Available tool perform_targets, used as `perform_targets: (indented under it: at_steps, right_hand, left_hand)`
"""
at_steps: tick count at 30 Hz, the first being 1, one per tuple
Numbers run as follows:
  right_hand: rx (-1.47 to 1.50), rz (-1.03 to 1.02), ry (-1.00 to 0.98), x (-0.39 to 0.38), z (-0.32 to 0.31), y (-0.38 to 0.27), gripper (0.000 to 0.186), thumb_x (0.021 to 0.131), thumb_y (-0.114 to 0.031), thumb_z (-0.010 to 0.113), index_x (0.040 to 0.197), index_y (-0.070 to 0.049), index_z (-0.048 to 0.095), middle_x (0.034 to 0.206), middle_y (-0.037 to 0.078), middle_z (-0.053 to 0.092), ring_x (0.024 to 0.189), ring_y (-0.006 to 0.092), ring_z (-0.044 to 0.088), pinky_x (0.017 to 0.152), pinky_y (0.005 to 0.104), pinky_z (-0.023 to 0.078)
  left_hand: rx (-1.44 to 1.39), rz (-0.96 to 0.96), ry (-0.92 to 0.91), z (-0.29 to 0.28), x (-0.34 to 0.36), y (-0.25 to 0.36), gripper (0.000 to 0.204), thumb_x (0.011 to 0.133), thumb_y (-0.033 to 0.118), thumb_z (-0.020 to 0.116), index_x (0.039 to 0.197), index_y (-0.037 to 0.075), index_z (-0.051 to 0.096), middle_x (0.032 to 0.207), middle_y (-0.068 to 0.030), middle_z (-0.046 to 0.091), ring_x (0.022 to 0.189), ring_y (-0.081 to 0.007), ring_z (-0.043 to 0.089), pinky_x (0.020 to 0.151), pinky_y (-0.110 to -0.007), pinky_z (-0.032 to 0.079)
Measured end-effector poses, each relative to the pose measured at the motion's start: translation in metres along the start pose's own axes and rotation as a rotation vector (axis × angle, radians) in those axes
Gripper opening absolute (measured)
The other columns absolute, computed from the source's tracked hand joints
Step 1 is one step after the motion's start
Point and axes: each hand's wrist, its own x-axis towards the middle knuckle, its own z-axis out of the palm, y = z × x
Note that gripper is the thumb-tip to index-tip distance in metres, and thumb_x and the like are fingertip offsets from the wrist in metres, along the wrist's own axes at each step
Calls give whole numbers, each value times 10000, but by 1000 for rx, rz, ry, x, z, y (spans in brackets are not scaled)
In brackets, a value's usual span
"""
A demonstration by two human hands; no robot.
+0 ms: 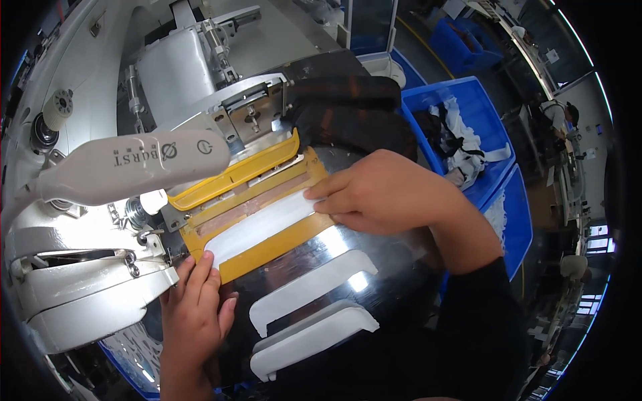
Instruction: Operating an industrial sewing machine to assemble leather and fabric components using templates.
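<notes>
A white strip, apparently fabric, [261, 230] lies flat in the slot of a yellow template [281, 249] at the sewing machine. Its right end is under the fingertips of my right hand [384, 194], which are drawn together in a pinch there. At the other end, my left hand [194, 311] rests its outstretched fingertips on the strip and the template's edge, thumb apart. Just behind the template sits a raised yellow clamp frame [234, 175]. Nearer to me on the dark shiny table lie a single white cut piece [307, 289] and a small stack of similar pieces [314, 342].
The white machine head [87, 294] and a lamp arm [134, 167] stand close on the left. Dark cloth [354, 120] lies beyond my right hand. Blue bins [488, 113] with white and black material stand to the right. Another person [555, 117] is far off.
</notes>
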Motion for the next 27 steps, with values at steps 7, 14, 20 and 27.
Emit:
perform_targets:
  at_steps: [7,14,20,27]
  right_hand:
    - [-94,424,627,7,2,43,313,919,-305,867,1076,-42,803,1082,119,769,1131,350,676,990,451,543]
    - [75,619,490,10,9,70,285,900,-275,890,995,-35,769,1021,125,753,1056,338,668,914,455,541]
    - [41,583,556,6,4,74,245,968,-253,823,1031,-15,821,1018,156,775,1033,376,695,918,476,553]
    - [17,348,616,3,-28,33,172,991,-108,786,1107,19,801,1106,141,820,970,327,778,859,383,597]
  left_hand:
    - [-42,46,102,1,-2,-3,466,873,264,848,1245,-6,774,1440,-195,688,1349,-409,623,1170,-568,442]
    - [-83,75,177,3,-3,-1,442,856,284,877,1207,27,799,1356,-180,697,1291,-405,648,1098,-549,496]
    - [-116,79,178,1,-2,0,458,847,286,878,1194,1,787,1342,-198,699,1256,-429,654,1077,-539,518]
    - [-115,61,200,0,-4,3,461,851,272,884,1203,-9,784,1308,-179,717,1228,-407,665,1081,-536,520]
